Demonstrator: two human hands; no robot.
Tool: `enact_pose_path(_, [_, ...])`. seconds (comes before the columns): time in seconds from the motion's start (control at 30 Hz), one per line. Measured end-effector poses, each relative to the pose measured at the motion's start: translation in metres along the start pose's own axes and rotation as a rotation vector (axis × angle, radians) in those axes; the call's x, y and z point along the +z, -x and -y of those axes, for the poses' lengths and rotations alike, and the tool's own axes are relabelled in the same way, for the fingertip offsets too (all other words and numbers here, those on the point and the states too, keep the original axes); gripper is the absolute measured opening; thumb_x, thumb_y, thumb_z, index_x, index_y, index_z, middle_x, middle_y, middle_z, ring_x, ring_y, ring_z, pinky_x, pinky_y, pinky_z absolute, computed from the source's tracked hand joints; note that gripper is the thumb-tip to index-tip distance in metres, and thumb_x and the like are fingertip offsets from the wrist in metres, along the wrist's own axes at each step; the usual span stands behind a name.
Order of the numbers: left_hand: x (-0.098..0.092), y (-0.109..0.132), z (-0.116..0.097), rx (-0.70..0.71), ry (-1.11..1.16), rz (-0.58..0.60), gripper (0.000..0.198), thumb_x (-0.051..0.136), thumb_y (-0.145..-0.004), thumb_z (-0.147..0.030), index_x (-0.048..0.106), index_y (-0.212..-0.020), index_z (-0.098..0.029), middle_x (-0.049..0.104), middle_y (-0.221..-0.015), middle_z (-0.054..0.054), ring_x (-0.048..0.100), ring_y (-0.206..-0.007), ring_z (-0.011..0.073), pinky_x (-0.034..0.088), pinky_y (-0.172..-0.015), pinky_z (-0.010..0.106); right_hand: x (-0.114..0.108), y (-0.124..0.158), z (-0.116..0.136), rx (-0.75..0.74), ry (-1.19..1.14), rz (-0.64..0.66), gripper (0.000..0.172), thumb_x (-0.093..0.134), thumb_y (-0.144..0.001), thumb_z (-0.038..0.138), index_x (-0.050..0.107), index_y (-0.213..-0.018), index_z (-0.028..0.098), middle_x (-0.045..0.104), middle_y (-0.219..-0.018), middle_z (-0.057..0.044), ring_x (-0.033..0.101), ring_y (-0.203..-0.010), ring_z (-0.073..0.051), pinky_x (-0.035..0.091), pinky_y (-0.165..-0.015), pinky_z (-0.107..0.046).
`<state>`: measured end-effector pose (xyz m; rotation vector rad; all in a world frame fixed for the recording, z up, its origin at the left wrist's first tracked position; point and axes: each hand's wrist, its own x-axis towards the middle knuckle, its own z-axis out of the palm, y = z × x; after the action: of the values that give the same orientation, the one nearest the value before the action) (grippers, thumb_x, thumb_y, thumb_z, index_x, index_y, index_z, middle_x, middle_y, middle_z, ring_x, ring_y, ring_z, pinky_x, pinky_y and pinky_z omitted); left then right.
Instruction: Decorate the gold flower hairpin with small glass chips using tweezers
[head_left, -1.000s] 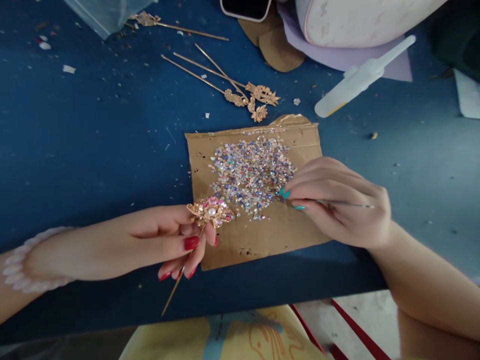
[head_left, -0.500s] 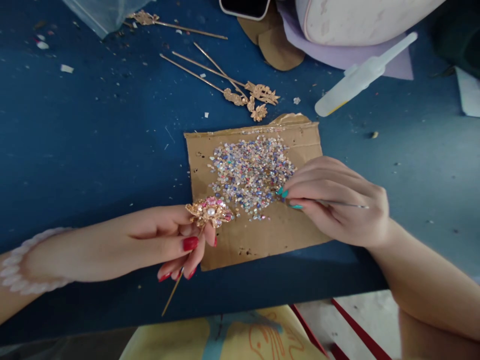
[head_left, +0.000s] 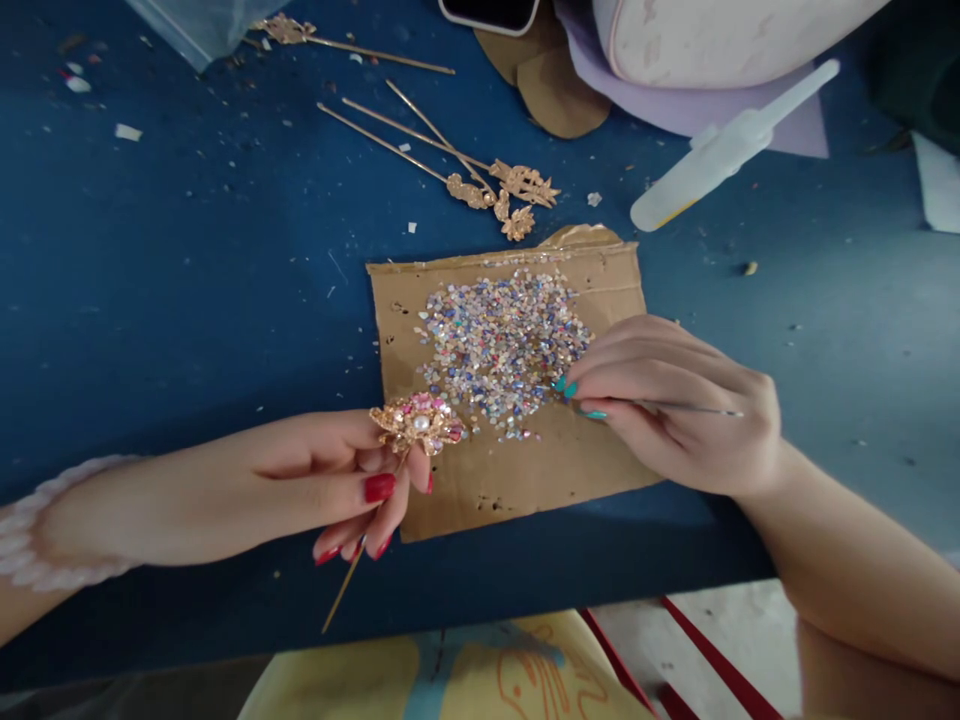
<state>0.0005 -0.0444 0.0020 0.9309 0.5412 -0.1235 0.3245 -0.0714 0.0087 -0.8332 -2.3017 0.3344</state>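
From the head camera, a worker's left hand (head_left: 315,487), fingers curled, pinches the stem of a jeweled gold hairpin (head_left: 420,425), its pearl-centered head just beyond the fingertips. The right hand (head_left: 679,405), thumb and fingers pressed together, grips a slim metal tool (head_left: 686,406) at the edge of loose gems (head_left: 510,340) on cardboard (head_left: 525,485) beneath the fingertips. Farther beyond both hands' fingers lie plainer gold pins (head_left: 525,184) and a white bottle (head_left: 705,165).
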Motion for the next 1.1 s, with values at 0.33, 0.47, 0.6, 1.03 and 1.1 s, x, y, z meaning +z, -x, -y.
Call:
enact_pose_path(0.33, [0.0, 0.0005, -0.0012, -0.003, 0.011, 0.0, 0.029, 0.048, -0.108, -0.042, 0.063, -0.095, -0.022, 0.064, -0.084, -0.004, 0.051, -0.062, 0.0062, 0.047, -0.064, 0.012, -0.0011, -0.0013, 0.0003, 0.023, 0.001, 0.008, 0.017, 0.06, -0.093, 0.003, 0.06, -0.1, 0.019, 0.073, -0.082, -0.007, 0.071, -0.078, -0.02, 0.061, -0.074, -0.037])
enact_pose_path(0.47, [0.0015, 0.0007, -0.0027, -0.005, 0.022, 0.002, 0.027, 0.048, -0.108, -0.042, 0.064, -0.099, -0.023, 0.063, -0.083, -0.004, 0.05, -0.062, 0.0058, 0.046, -0.064, 0.012, 0.0003, 0.0011, 0.0014, 0.09, -0.004, 0.006, 0.014, 0.058, -0.096, 0.008, 0.059, -0.099, 0.021, 0.073, -0.084, -0.004, 0.071, -0.081, -0.02, 0.062, -0.075, -0.039])
enact_pose_path(0.6, [0.0028, 0.0005, -0.0041, -0.011, 0.03, -0.003, 0.025, 0.048, -0.108, -0.042, 0.064, -0.1, -0.024, 0.064, -0.084, -0.005, 0.05, -0.062, 0.0062, 0.046, -0.064, 0.013, 0.0023, 0.002, 0.0014, 0.098, -0.03, -0.01, 0.014, 0.059, -0.095, 0.004, 0.06, -0.097, 0.018, 0.073, -0.084, -0.005, 0.07, -0.082, -0.02, 0.062, -0.076, -0.038])
enact_pose_path(1.03, [0.0022, 0.0003, -0.0038, -0.014, 0.021, 0.001, 0.026, 0.048, -0.108, -0.041, 0.064, -0.098, -0.024, 0.063, -0.084, -0.005, 0.05, -0.062, 0.006, 0.047, -0.065, 0.011, 0.0017, 0.0044, -0.0029, 0.075, -0.086, -0.022, 0.014, 0.057, -0.092, 0.0, 0.061, -0.096, 0.013, 0.073, -0.084, -0.01, 0.072, -0.082, -0.023, 0.062, -0.074, -0.042])
enact_pose_path(1.1, [0.0021, -0.0002, -0.0041, -0.016, 0.027, -0.001, 0.024, 0.048, -0.108, -0.041, 0.064, -0.099, -0.025, 0.064, -0.084, -0.005, 0.05, -0.062, 0.006, 0.047, -0.065, 0.011, 0.0023, 0.0033, -0.0025, 0.077, -0.097, -0.015, 0.015, 0.057, -0.092, 0.0, 0.061, -0.096, 0.013, 0.073, -0.084, -0.01, 0.072, -0.083, -0.023, 0.062, -0.075, -0.042])
